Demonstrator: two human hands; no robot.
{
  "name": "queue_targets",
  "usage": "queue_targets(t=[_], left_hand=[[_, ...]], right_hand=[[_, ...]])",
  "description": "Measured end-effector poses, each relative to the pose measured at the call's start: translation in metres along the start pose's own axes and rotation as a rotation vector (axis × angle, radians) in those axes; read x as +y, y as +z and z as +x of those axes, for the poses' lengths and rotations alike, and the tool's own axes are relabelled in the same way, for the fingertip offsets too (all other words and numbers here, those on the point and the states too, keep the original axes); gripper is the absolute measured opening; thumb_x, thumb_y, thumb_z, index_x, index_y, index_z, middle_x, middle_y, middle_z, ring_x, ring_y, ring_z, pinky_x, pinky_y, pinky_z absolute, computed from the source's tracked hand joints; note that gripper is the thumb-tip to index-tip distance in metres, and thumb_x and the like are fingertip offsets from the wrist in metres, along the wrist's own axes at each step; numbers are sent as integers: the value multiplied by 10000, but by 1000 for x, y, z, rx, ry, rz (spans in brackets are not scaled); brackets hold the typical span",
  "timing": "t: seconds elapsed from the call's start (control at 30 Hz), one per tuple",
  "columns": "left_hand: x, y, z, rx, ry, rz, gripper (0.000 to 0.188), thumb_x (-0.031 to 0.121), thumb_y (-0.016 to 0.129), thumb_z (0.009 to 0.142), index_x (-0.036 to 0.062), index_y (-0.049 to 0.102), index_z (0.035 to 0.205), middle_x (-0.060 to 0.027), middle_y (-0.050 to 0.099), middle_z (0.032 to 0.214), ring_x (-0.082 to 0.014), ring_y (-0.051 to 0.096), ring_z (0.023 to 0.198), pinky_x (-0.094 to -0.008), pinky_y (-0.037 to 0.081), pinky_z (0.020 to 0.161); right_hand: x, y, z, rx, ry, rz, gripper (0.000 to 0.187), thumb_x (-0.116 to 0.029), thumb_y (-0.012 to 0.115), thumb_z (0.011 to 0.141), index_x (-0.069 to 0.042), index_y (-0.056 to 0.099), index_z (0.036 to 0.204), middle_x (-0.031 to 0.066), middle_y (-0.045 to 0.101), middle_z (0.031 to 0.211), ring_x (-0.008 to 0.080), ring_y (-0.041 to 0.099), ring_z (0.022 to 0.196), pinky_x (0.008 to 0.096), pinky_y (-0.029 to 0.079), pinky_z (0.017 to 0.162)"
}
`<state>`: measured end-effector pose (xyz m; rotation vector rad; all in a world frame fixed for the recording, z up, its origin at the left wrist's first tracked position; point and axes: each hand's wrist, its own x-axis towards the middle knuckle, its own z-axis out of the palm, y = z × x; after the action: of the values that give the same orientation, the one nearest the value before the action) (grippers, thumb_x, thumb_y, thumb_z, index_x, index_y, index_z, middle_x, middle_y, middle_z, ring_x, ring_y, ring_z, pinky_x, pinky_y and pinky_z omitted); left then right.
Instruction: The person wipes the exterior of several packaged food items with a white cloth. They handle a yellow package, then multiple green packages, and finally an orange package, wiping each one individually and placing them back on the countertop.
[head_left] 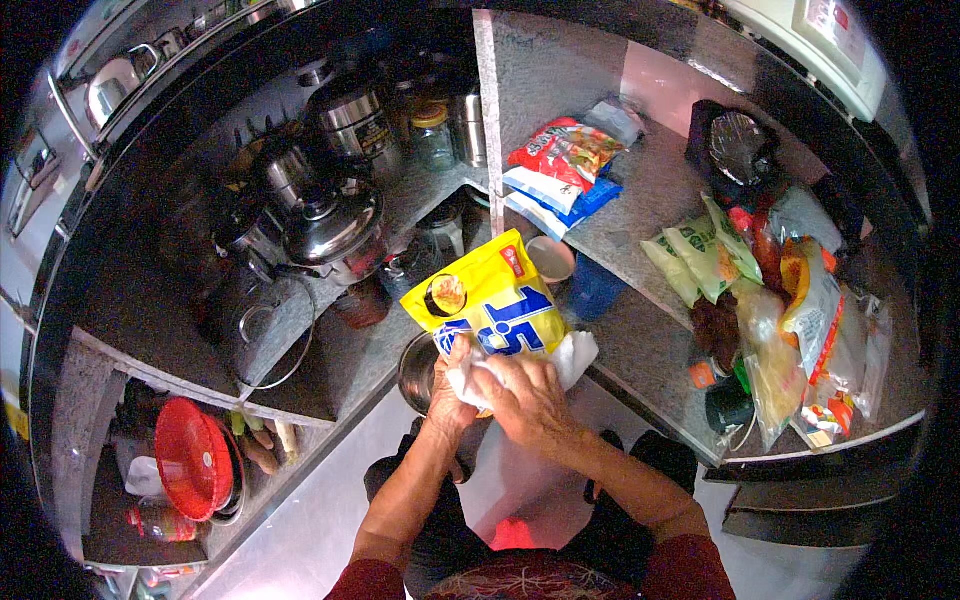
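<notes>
A yellow packet (480,275) with blue print and a small food picture is held up in front of me, over the shelf corner. My left hand (455,390) is closed on its lower left edge. My right hand (525,405) is closed on a crumpled white cloth (573,358), pressed against the packet's lower front. The cloth and both hands hide the packet's bottom. Just behind its right side are a pale round bowl (551,259) and a blue container (596,287).
Steel pots (335,230) and a yellow-lidded glass jar (432,138) crowd the left shelf. Red and blue packets (565,160) lie beyond the divider (488,110). Green packets (700,255) and clear bags (770,370) fill the right shelf. A red basin (192,460) leans low at left.
</notes>
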<state>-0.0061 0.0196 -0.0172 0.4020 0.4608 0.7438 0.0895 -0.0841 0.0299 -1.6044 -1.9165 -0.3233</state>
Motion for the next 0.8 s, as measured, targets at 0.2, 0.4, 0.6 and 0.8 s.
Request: queue_targets(t=[0.2,0.4,0.6,0.8], left_hand=[[-4,24,-15,-5,1,159,392,302,633,814,68,519,1107,-78,607,1037,-211,615,902,-377,518,787],[-8,26,-19,3,-42,205,334,210,625,824,59,521,1103,-82,611,1033,-210,617,900,-376,519,797],[-8,27,-19,32,-7,165,318,250,595,847,70,526,1100,-71,613,1028,-198,620,879,-361,526,771],[-9,6,-2,16,10,36,441,440,531,852,93,512,1122,-49,600,1033,-181,585,906,-342,496,783]], right_hand=[[39,-18,21,185,232,-48,449,-79,586,704,-77,493,1143,124,494,1075,307,457,946,416,363,803],[68,-27,29,246,492,3,384,-120,527,792,-35,477,1164,174,465,1097,348,433,974,444,360,843],[40,-27,26,135,398,-89,435,-162,547,787,-11,448,1183,192,452,1117,348,426,955,450,348,808],[-10,11,3,21,64,-34,421,-152,569,747,-49,493,1148,138,459,1146,295,453,925,432,381,771]])
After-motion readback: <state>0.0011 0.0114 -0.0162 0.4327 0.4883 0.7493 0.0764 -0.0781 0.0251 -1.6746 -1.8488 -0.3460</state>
